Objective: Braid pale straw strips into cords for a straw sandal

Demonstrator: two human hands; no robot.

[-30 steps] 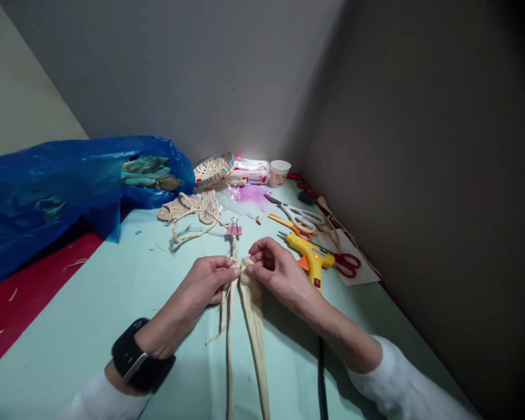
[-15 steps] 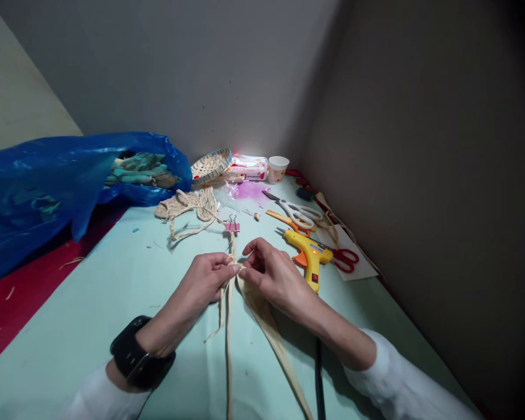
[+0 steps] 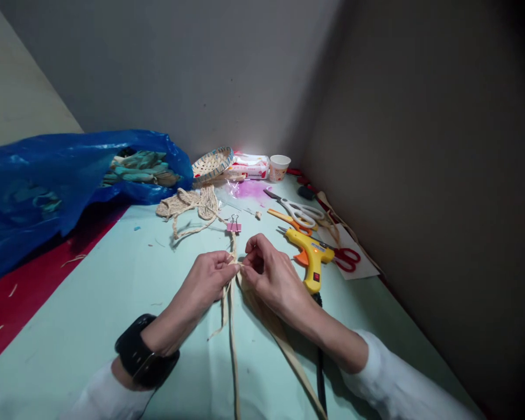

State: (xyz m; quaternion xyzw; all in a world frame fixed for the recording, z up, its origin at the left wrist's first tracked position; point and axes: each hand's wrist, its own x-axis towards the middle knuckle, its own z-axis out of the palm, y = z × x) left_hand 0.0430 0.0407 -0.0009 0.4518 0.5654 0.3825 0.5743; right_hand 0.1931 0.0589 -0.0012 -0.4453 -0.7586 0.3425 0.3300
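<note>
My left hand pinches a pale braided cord just below a pink binder clip, which grips the cord higher up. Thumb and index finger of my right hand are closed on the top end of a wide, pale fibre strip, close against my left fingertips. That strip slants toward the lower right, passing under my right wrist. A narrow strand runs straight down from the braid, and a shorter one hangs beside it. Where strip and braid meet is mostly hidden by my fingers.
A yellow glue gun lies right of my right hand. Near it are red-handled scissors, white-handled scissors and an orange-handled tool. Beyond lie coiled braid, a woven basket, a paper cup and a blue bag.
My right hand has brought the wide strip's top end left to the braid. The strip has swung from hanging nearly straight down to slanting right, its upper part narrowed between my fingers.
</note>
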